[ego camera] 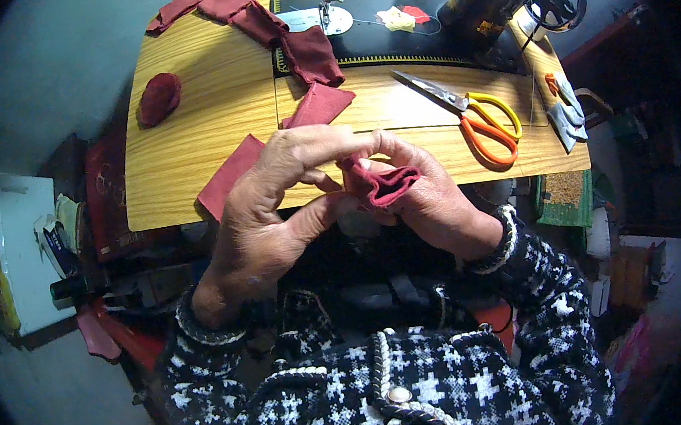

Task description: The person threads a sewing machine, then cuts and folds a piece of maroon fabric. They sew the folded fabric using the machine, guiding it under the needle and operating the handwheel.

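Just above the table's front edge, my left hand [267, 213] and my right hand [437, 197] meet around a small piece of maroon cloth [392, 184]. The cloth is folded into an open loop, its edge facing up at my right hand. My left thumb and fingertips pinch it from the left, partly hiding it. Behind my hands, a chain of maroon cloth pieces [310, 55] runs over the table and the sewing machine bed. One flat maroon piece [231, 174] lies partly under my left hand.
A black sewing machine [480, 5] stands at the back right of the wooden table [208, 114]. Scissors [464, 107] with yellow and orange handles lie in front of it. An oval maroon cloth bundle [160, 99] is at left, grey and orange scraps [566, 114] at right.
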`<state>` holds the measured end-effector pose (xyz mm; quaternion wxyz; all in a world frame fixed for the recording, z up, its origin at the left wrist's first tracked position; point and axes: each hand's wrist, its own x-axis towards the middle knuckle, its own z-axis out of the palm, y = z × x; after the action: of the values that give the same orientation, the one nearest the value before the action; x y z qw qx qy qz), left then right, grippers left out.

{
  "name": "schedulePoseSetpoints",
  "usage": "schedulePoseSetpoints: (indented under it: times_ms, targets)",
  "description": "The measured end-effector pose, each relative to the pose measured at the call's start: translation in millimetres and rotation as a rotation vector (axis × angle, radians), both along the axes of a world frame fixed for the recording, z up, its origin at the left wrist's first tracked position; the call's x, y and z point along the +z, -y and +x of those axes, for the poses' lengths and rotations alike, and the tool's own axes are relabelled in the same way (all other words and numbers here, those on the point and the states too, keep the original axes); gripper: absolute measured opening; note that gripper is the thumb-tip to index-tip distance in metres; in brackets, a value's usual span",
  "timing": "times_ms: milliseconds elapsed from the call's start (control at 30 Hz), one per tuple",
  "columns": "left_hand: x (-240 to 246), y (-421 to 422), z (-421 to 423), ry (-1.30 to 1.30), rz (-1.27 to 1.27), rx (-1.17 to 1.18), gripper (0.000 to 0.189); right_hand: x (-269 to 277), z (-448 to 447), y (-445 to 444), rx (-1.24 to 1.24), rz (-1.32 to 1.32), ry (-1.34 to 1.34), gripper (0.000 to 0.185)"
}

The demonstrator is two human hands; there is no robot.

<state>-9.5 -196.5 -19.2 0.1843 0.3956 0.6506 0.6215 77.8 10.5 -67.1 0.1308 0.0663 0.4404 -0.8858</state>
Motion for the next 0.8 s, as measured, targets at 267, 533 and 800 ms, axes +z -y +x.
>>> schedulePoseSetpoints:
  times_ms: [267,533,800]
  targets:
    - [-11,5,3,-0.014,0.095,0.062,0.027,39,-9,-14,-0.121,0.557,-0.093,0.036]
    - [-9,6,10,0.025,0.071,0.210,0.026,69,-1,-17,0.022,1.002,-0.536,0.032]
    - [-5,6,6,-0.189,0.043,0.178,0.028,58,-7,-9,-0.091,1.142,-0.749,0.020]
